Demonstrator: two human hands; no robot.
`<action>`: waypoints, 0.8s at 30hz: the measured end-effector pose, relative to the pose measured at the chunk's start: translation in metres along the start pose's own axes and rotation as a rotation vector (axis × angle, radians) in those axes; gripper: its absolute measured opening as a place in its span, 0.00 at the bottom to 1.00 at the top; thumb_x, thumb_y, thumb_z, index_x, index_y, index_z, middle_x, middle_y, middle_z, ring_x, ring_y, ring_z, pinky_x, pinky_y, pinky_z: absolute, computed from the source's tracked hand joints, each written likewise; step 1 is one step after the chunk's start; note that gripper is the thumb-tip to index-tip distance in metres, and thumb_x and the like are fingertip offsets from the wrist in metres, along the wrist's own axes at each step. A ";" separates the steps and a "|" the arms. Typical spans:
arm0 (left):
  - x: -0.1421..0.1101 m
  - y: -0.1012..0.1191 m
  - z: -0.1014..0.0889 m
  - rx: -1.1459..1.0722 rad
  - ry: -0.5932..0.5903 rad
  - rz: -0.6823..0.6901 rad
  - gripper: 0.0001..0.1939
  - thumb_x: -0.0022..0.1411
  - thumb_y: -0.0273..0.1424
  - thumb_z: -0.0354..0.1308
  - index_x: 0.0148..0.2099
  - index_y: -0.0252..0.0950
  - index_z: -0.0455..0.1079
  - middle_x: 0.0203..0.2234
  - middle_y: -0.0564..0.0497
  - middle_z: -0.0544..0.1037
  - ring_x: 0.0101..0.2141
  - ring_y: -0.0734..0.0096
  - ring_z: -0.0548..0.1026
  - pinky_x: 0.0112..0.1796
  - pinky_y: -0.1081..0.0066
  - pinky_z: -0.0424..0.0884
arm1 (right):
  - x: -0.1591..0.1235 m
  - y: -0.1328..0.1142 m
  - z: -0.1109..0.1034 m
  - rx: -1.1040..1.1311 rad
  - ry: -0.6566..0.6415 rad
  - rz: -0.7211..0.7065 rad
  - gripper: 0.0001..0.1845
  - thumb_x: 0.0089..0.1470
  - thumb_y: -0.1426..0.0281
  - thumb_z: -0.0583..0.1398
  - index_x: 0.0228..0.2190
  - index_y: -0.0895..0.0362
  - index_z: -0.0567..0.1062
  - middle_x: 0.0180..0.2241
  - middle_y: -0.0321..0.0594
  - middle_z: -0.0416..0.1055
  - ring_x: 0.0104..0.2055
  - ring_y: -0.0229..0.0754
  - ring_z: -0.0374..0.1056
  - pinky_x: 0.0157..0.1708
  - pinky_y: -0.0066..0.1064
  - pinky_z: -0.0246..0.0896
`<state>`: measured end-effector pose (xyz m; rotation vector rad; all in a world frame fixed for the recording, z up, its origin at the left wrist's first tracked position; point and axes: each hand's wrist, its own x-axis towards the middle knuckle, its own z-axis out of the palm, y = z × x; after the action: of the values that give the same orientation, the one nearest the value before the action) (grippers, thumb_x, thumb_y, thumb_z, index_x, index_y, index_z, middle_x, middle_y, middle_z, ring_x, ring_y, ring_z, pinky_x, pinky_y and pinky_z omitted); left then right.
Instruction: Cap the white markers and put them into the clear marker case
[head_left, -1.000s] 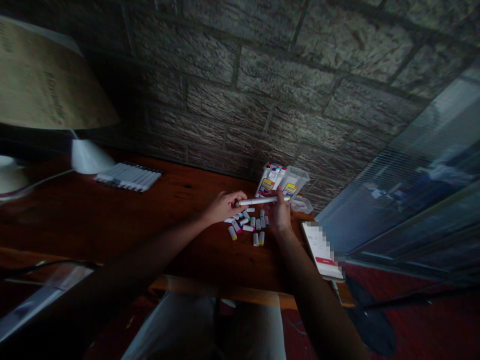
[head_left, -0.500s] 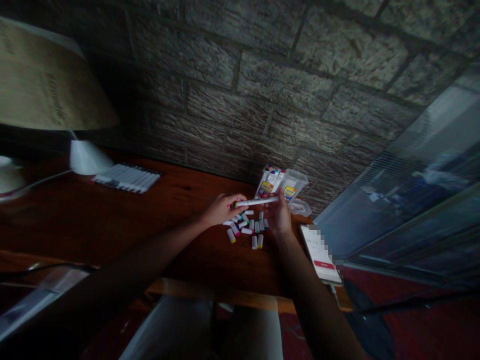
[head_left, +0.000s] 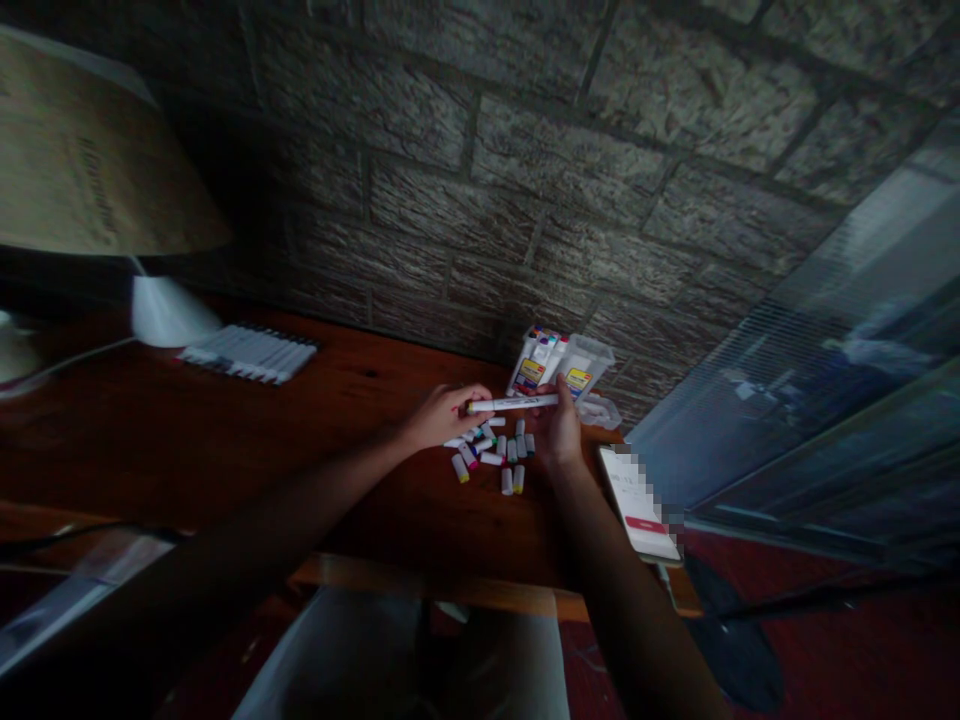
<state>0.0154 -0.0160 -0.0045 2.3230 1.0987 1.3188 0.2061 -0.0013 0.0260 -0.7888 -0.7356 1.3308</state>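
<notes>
A white marker [head_left: 517, 403] with a yellow band at its left end lies level between my two hands, above the table. My left hand [head_left: 444, 414] is closed on the banded end. The other end is pinched by my right hand [head_left: 562, 425], thumb uppermost. Below them several loose marker caps [head_left: 492, 459] lie scattered, white with coloured ends. Right behind my right hand stands a clear plastic case [head_left: 587, 360] with a yellow label, and beside it a container of upright markers [head_left: 538, 358].
A row of white markers [head_left: 251, 352] lies at the left of the wooden table [head_left: 360, 490], near a lamp [head_left: 169, 310]. A phone [head_left: 641, 510] with a cable rests at the right edge. A brick wall [head_left: 420, 220] rises behind; a glass panel [head_left: 817, 360] stands at right.
The view has shifted slightly. Both hands keep hold of the marker in nearly the same place, and dark print now shows on its barrel.
</notes>
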 end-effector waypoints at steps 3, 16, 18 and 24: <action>0.000 -0.001 0.001 -0.002 -0.001 -0.004 0.10 0.60 0.33 0.59 0.43 0.35 0.72 0.29 0.54 0.77 0.25 0.80 0.70 0.28 0.80 0.63 | 0.000 0.000 0.000 -0.013 -0.006 -0.007 0.20 0.46 0.53 0.64 0.21 0.56 0.69 0.20 0.31 0.68 0.16 0.29 0.55 0.15 0.25 0.48; 0.001 0.002 -0.001 -0.023 -0.016 0.007 0.10 0.60 0.34 0.60 0.42 0.34 0.73 0.28 0.54 0.77 0.26 0.79 0.71 0.28 0.80 0.64 | 0.000 0.000 0.000 0.018 -0.048 -0.015 0.22 0.45 0.52 0.65 0.21 0.56 0.69 0.20 0.31 0.69 0.15 0.28 0.54 0.13 0.24 0.46; 0.001 0.002 -0.001 -0.022 -0.016 0.006 0.10 0.60 0.33 0.60 0.42 0.34 0.73 0.28 0.54 0.77 0.26 0.80 0.71 0.28 0.80 0.63 | 0.000 0.000 0.000 0.001 -0.038 -0.018 0.22 0.46 0.50 0.64 0.21 0.56 0.68 0.20 0.31 0.68 0.15 0.28 0.54 0.14 0.24 0.46; 0.000 0.002 -0.002 -0.029 -0.014 -0.001 0.10 0.60 0.34 0.59 0.42 0.35 0.73 0.29 0.54 0.77 0.26 0.80 0.71 0.28 0.80 0.64 | -0.002 -0.002 0.002 -0.032 -0.033 -0.024 0.22 0.45 0.49 0.64 0.21 0.55 0.68 0.20 0.30 0.68 0.15 0.29 0.54 0.15 0.26 0.48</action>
<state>0.0150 -0.0180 -0.0024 2.3068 1.0691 1.3077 0.2053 -0.0037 0.0285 -0.7830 -0.7925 1.3163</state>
